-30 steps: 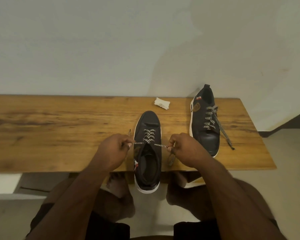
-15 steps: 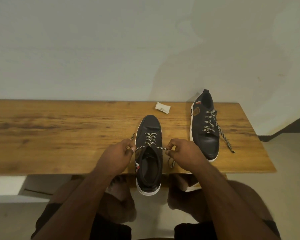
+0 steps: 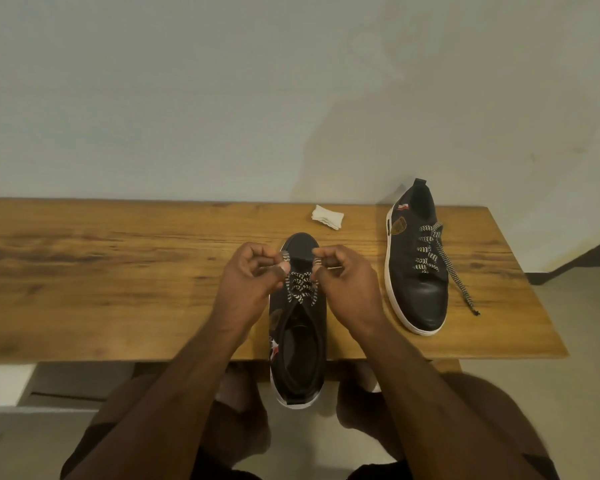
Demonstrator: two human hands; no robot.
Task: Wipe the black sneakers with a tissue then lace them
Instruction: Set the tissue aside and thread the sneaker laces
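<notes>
A black sneaker (image 3: pixel 298 355) with a white sole lies toe-away at the near edge of the wooden table (image 3: pixel 101 282), its heel hanging over the edge. Its black-and-white lace (image 3: pixel 300 289) crosses the lower eyelets. My left hand (image 3: pixel 253 275) pinches the left lace end and my right hand (image 3: pixel 343 277) pinches the right lace end, both close together above the toe. A second black sneaker (image 3: pixel 416 268) lies to the right, laced, one lace end trailing on the table. A crumpled white tissue (image 3: pixel 327 217) rests near the back edge.
A pale wall rises right behind the table. The table's right end (image 3: pixel 534 306) drops to a light floor. My knees and bare feet show below the near edge.
Both hands have moved forward and inward, from beside the shoe's middle to over the toe, drawing the lace ends up with them. The view has shifted slightly.
</notes>
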